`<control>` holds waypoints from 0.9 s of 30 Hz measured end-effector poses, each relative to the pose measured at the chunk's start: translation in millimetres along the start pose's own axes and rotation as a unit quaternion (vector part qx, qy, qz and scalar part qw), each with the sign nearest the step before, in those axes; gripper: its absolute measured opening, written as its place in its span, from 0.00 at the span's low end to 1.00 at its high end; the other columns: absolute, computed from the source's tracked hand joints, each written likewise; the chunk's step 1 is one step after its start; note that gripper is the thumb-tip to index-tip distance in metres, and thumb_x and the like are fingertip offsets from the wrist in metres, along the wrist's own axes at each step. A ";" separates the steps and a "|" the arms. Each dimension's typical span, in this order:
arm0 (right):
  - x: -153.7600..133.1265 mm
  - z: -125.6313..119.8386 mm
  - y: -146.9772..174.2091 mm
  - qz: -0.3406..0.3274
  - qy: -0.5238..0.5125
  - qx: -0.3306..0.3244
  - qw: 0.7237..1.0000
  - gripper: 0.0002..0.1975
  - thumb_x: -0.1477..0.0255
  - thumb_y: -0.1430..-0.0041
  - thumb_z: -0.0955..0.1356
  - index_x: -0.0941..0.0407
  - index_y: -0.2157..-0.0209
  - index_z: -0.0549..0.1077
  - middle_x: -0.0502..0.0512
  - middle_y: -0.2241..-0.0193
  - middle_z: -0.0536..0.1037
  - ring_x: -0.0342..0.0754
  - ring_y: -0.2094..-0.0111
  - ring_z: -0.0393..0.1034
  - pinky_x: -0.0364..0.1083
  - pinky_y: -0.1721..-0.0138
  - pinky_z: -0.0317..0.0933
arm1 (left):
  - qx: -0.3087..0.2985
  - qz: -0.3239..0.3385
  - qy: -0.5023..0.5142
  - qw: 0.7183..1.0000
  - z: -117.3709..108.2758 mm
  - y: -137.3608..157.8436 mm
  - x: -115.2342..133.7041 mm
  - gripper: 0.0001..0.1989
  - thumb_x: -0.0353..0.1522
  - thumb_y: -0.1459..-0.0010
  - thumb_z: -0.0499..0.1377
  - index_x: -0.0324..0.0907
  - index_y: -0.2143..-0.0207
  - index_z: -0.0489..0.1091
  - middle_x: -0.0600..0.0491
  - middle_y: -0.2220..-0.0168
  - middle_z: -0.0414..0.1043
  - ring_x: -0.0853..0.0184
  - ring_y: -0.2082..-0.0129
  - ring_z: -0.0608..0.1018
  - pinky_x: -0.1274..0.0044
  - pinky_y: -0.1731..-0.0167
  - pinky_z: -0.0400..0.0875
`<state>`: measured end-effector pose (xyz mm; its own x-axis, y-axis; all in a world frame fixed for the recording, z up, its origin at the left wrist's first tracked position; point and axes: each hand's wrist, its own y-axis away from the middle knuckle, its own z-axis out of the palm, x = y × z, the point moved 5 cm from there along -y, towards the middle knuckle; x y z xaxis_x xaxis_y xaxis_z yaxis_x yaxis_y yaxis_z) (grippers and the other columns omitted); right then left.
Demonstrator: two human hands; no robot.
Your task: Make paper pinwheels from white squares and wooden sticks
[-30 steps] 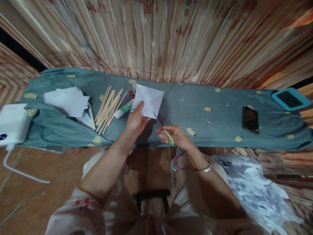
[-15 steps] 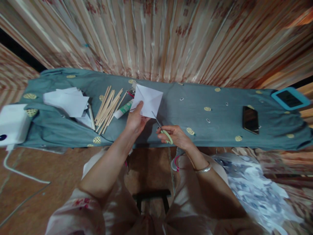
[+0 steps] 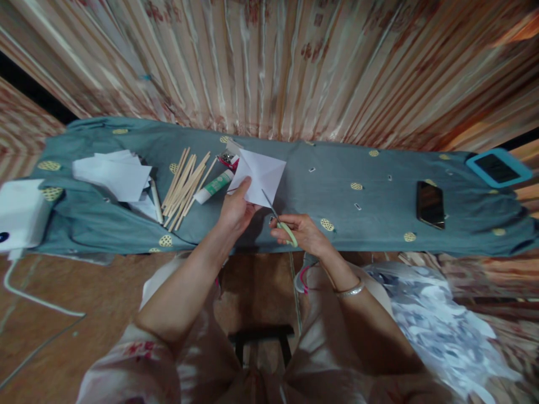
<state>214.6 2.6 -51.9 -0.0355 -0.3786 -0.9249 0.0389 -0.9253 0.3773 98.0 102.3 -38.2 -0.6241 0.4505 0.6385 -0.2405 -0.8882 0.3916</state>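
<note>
A pleated, patterned curtain (image 3: 269,73) hangs beyond the far edge of the bench (image 3: 379,219), which is covered in pineapple-print cloth. Loose white sheets (image 3: 113,177) lie toward its left end, wooden sticks (image 3: 187,191) beside them. Above the bench's middle, the left hand (image 3: 238,209) pinches a creased paper square (image 3: 267,171), thumb on top. Apart from it, near the bench's near edge, the right hand (image 3: 304,232) grips green-handled scissors (image 3: 289,233), blades at the square's near right corner. A smartphone (image 3: 430,205) lies toward the right end.

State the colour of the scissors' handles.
The scissors' handles are light yellowish green; best seen in the head view.
</note>
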 end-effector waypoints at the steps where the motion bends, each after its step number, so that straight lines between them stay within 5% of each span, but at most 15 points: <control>1: -0.1 0.0 -0.2 -0.003 0.002 0.001 1.000 0.23 0.55 0.66 0.79 0.57 0.74 0.75 0.44 0.81 0.71 0.37 0.79 0.65 0.39 0.76 0.62 | 0.002 0.000 -0.002 1.000 0.0 0.0 0.3 0.04 0.25 0.42 0.60 0.39 0.63 0.72 0.55 0.71 0.79 0.69 0.69 0.80 0.75 0.58 0.76; 27: 3.1 -1.3 -2.1 -0.007 -0.011 0.031 0.999 0.23 0.58 0.67 0.80 0.56 0.71 0.76 0.44 0.81 0.73 0.38 0.79 0.67 0.40 0.75 0.64 | 0.001 -0.006 -0.028 1.000 3.2 5.1 -3.8 0.01 0.27 0.44 0.62 0.40 0.67 0.72 0.55 0.73 0.78 0.68 0.71 0.80 0.78 0.65 0.76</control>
<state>215.7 3.4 -55.7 -0.0580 -0.3646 -0.9293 -0.0237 -0.9301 0.3664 101.6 96.3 -36.5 -0.5784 0.4652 0.6701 -0.2455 -0.8827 0.4008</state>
